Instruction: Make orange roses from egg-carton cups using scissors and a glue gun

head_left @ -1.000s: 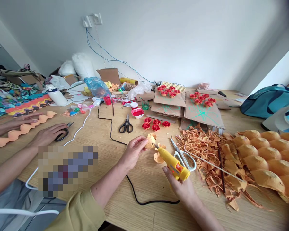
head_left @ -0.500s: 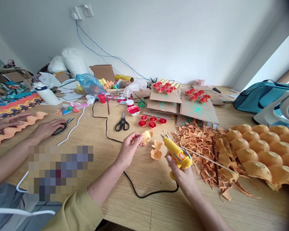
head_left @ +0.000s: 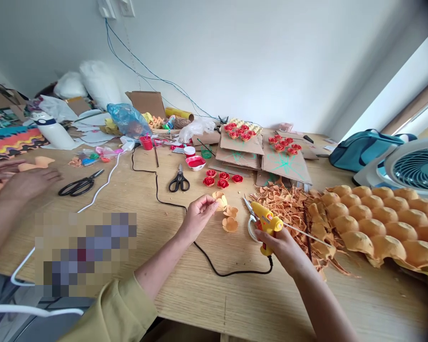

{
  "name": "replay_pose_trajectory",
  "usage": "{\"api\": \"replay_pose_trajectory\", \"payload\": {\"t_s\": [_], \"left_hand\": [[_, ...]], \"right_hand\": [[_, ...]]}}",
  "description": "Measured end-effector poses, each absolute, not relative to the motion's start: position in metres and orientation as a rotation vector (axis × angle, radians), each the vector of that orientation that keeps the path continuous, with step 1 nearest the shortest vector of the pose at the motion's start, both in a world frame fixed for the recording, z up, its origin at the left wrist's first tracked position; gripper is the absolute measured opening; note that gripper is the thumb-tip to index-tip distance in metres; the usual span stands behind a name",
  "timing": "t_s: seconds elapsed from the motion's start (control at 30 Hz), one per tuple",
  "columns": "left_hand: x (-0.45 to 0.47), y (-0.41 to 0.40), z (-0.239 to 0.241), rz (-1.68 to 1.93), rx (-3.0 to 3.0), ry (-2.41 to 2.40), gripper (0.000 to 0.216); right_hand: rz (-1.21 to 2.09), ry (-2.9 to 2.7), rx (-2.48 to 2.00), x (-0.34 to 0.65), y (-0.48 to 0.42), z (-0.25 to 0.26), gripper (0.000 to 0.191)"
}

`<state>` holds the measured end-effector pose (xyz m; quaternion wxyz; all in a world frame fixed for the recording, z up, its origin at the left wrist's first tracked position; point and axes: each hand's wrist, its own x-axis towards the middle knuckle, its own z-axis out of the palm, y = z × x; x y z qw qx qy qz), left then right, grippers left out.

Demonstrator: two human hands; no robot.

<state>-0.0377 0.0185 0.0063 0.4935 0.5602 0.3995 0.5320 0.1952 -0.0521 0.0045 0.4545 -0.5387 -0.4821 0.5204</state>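
My left hand (head_left: 199,214) pinches a cut egg-carton flower cup (head_left: 220,201) of pale orange pulp between thumb and fingers. Just below it, more loose petal cups (head_left: 230,224) lie on the table. My right hand (head_left: 280,244) is closed round a yellow hot glue gun (head_left: 267,219), its nozzle pointing up and left, a black cord hanging from the grip. A thin white glue stick (head_left: 308,234) sticks out of its back. White-handled scissors (head_left: 251,227) lie partly hidden behind the gun and my fingers.
Several red paper roses (head_left: 223,183) sit behind my hands, with more on cardboard sheets (head_left: 285,165). Carton scraps (head_left: 281,202) and an egg tray (head_left: 388,221) lie right. Black scissors (head_left: 179,181) and a red paint bowl (head_left: 196,164) stand behind. A co-worker's hands (head_left: 28,183) are left, near larger scissors (head_left: 81,184).
My right hand has turned the glue gun more upright and moved slightly right, uncovering the white-handled scissors. The co-worker's hand has let go of the black scissors and moved left. The view has shifted.
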Motion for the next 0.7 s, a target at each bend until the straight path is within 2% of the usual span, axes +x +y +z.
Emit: {"api": "replay_pose_trajectory", "payload": {"t_s": [0.17,0.5,0.7], "left_hand": [[-0.040,0.022,-0.001,1.278,1.399,0.946,0.028],[-0.040,0.024,-0.002,1.281,1.570,0.985,0.023],[-0.038,0.019,0.000,1.332,1.902,1.033,0.015]], "right_hand": [[1.390,-1.087,-1.248,0.203,-0.062,0.000,0.045],[1.264,-0.976,-1.344,0.217,-0.060,-0.017,0.052],[1.044,-0.983,-1.507,0.227,-0.051,-0.031,0.074]]}}
